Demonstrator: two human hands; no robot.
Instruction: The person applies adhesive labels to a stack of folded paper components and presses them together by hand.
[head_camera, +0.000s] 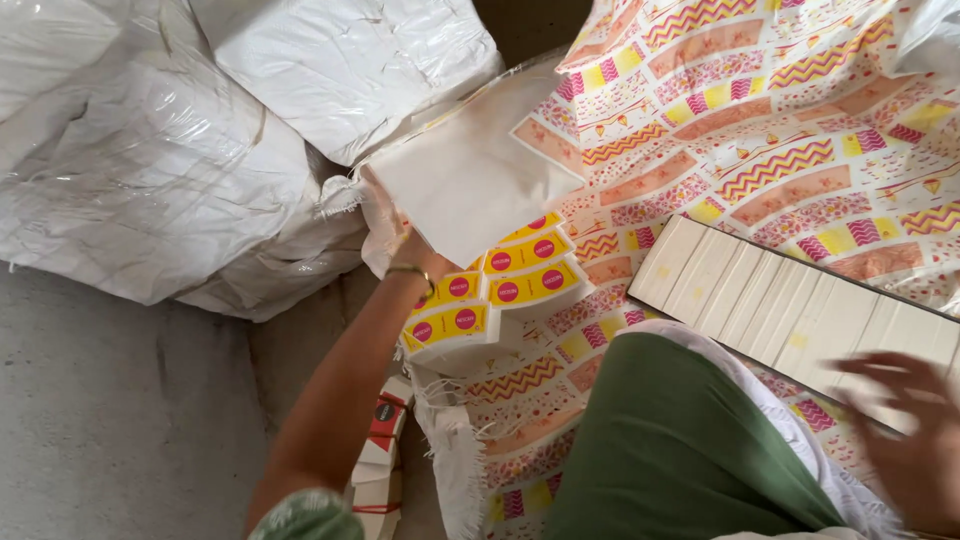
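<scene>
The patterned cloth (760, 150) of orange, yellow and pink zigzag bands covers the floor on the right and ends in a frayed white fringe near the middle, beyond which bare grey concrete floor (110, 420) lies open at the lower left. Bulky white plastic-wrapped sacks (150, 150) crowd the upper left, their edge close against the left hand's reach. The left hand (405, 245) stretches forward on a long straight arm with a thin bangle at the wrist, its fingers pinched on the lower corner of a large plain white paper sheet (470, 170), which is lifted and tilted over the cloth's edge. Just below that hand sit about 4 white stacks of folded paper with yellow and pink labelled bands (500, 285). A long row of plain cream-white paper stacks (790, 305) lies to the right. The right hand (905, 440) is blurred, fingers spread loose, hovering at the row's near edge, holding nothing visible.
</scene>
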